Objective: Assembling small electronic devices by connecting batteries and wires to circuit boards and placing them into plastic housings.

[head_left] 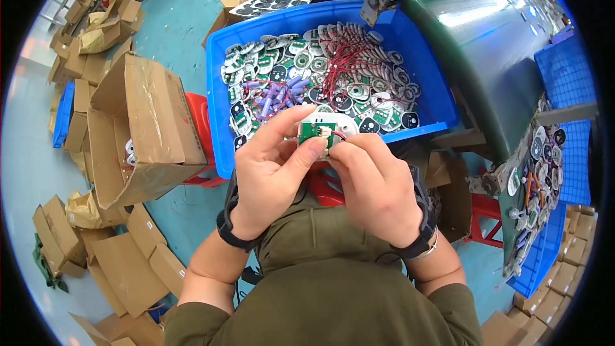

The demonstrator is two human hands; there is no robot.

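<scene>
Our left hand (270, 165) grasps the white rounded plastic housing (334, 118) crosswise, our right hand (378, 176) pinching the thin red wire (339, 134) at its right side.

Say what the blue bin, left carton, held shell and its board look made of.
Bin: likely moulded plastic; smooth, slight sheen, rounded corners.
Carton: cardboard; matt brown, folded flaps.
Shell: probably plastic; smooth, white, rounded.
Board: likely circuit laminate; flat, green-coated, with a connector. Exact grade unclear.
</scene>
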